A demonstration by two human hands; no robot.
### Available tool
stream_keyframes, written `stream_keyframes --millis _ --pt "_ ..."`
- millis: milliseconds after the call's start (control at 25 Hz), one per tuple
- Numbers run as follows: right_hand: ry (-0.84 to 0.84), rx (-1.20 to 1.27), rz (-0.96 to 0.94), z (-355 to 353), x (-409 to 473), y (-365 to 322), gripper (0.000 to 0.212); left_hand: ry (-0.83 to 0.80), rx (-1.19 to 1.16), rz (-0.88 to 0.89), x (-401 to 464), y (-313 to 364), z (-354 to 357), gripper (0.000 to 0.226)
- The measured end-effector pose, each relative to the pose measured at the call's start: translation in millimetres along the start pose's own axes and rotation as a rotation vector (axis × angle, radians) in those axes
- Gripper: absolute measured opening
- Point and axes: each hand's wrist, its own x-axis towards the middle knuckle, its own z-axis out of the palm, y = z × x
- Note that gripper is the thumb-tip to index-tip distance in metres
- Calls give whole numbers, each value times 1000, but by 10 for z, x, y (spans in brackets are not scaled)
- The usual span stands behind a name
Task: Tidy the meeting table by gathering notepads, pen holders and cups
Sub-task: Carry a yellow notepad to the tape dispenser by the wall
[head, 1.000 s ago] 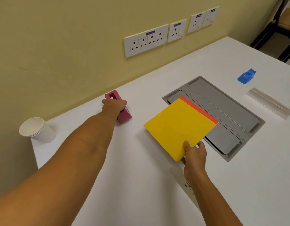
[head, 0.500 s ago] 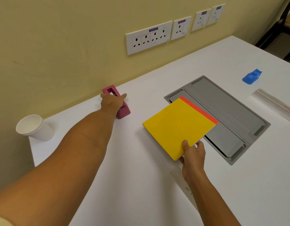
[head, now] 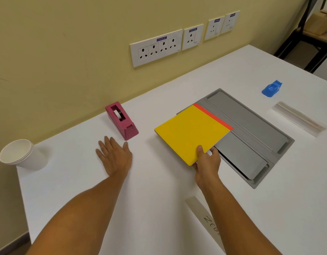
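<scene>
Gripping the yellow notepad (head: 191,131) by its corner in the right hand (head: 206,161); keeping it level; reaching the flat, empty left hand (head: 113,155) toward the paper cups (head: 20,153).

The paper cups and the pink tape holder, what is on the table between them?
In the head view, only bare white table lies between the paper cups and the pink tape holder; the open left hand sits nearer, below that stretch.

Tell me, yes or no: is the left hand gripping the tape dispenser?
No: the left hand lies open, fingers straight, just short of the tape dispenser, which stands free.
</scene>
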Motion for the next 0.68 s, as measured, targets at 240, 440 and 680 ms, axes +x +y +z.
stream_keyframes --millis 240,440,680 --pt "3 -6 -39 271 537 -101 11 -97 87 47 54 21 -28 126" --pt "6 -68 -34 572 939 -155 11 -112 105 51 25 31 -56 129" --pt "-38 -18 61 1041 1405 -304 26 -89 101 58 36 35 -57 129"
